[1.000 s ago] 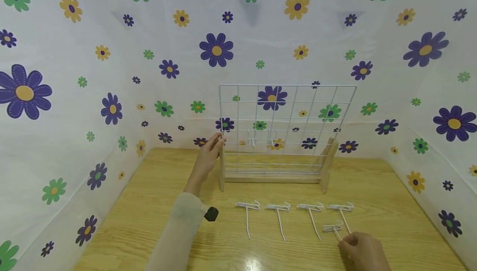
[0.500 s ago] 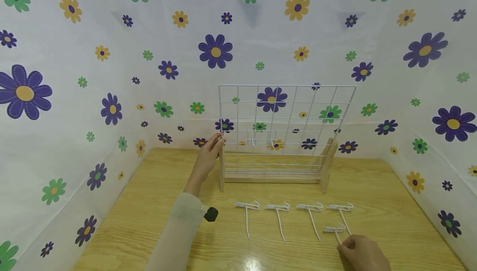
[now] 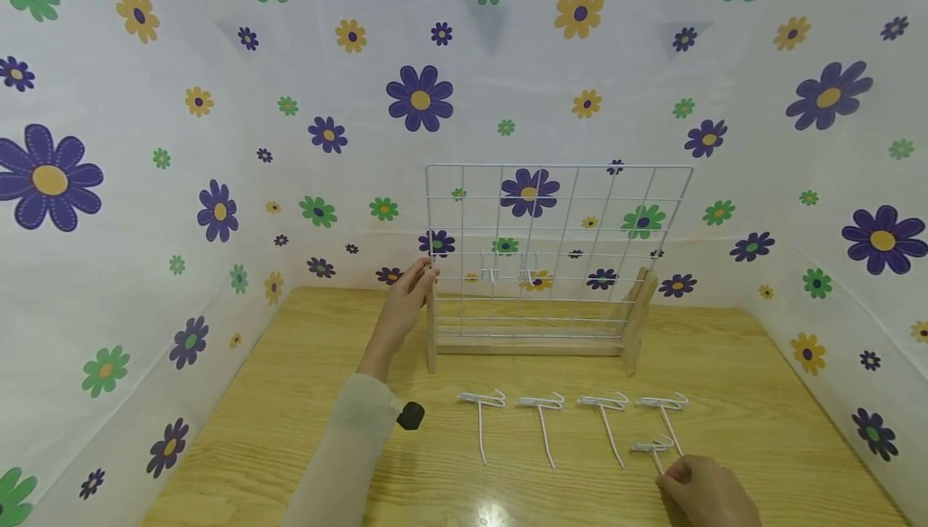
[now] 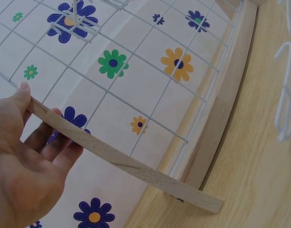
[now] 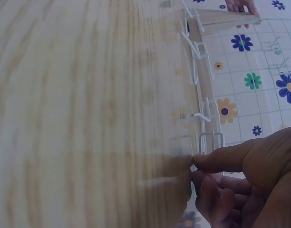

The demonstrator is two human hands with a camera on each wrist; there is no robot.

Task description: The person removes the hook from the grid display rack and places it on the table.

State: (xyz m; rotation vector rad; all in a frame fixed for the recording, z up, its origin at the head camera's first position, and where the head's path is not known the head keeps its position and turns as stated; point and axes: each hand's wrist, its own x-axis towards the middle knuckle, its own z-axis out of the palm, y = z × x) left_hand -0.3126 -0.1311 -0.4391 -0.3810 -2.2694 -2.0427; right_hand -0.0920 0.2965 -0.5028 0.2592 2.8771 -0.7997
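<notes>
In the head view, a white wire grid (image 3: 560, 166) stands upright in a wooden base. My left hand (image 3: 400, 309) grips the top of the base's left wooden upright (image 3: 432, 342); in the left wrist view the thumb and fingers are on either side of that upright (image 4: 121, 164). At the lower right, my right hand (image 3: 710, 491) pinches the stem of a white wire display hook (image 3: 656, 448) low over the table. The right wrist view shows thumb and forefinger meeting at the stem, with the hand (image 5: 250, 175) at the tabletop. Two hooks, one (image 3: 490, 273) beside the other, hang on the grid.
Several similar hooks lie in a row in front of the base, including the leftmost hook (image 3: 482, 430) and the rightmost hook (image 3: 663, 404), close to the held one. The wooden table (image 3: 290, 430) is enclosed by flower-patterned cloth (image 3: 486, 68) behind and at both sides.
The hook in my right hand has dropped slightly and its head has tipped flatter. My right hand has shifted only a little. My left hand stays on the upright.
</notes>
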